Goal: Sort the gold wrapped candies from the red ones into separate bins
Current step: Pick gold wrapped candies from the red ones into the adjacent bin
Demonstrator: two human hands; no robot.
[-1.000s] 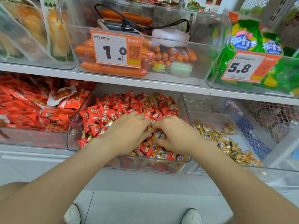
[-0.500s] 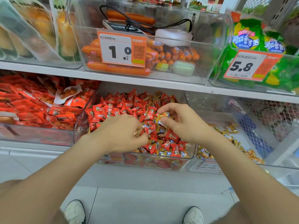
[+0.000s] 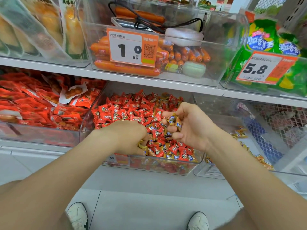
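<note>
Your left hand [image 3: 131, 136] lies knuckles-up in the middle bin [image 3: 166, 169], with its fingers curled down into the mixed red candies [image 3: 126, 113]. Whether they grip anything cannot be determined. Your right hand [image 3: 191, 128] hovers over the same bin, fingers curled round several gold candies [image 3: 173, 121]. A gold pile [image 3: 264, 164] lies in the right bin [image 3: 216, 172].

Candy bin [image 3: 166, 166] open on top, shelf [image 3: 149, 79] overhanging its rear, clear wall [image 3: 194, 100] toward right bin [image 3: 222, 120]
</note>
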